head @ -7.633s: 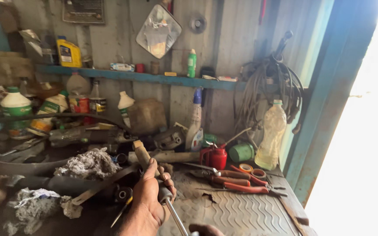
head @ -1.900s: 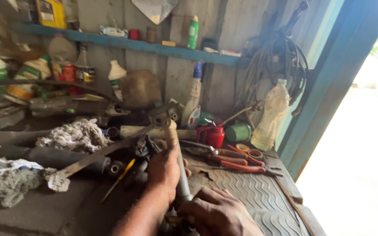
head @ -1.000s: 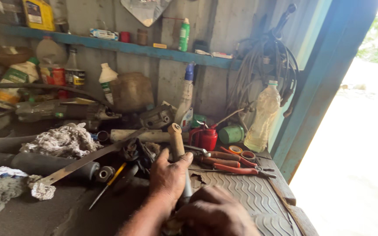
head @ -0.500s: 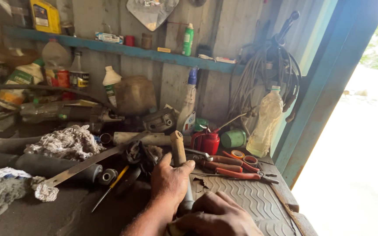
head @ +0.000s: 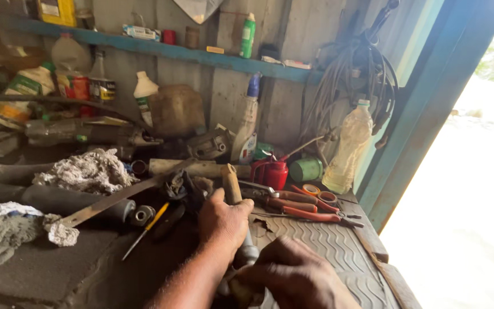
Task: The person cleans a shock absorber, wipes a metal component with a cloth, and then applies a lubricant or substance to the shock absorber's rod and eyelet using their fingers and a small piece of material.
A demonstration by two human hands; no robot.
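A wooden-handled tool [head: 232, 186] with a grey metal shaft was held by both hands over the near part of the cluttered workbench [head: 47, 269].

The handle was wrapped firmly by the left hand [head: 222, 220], tip kept upward, while the lower end was closed around by the right hand [head: 293, 277], apparently to steady it. Far right, a clear plastic bottle [head: 347, 150] of pale liquid was stood beside a small red oil can [head: 275, 173].

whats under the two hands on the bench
A wooden-handled tool sticks up from the left hand, its metal shaft running down into the right hand. The tool's working end and whatever it presses on are covered.
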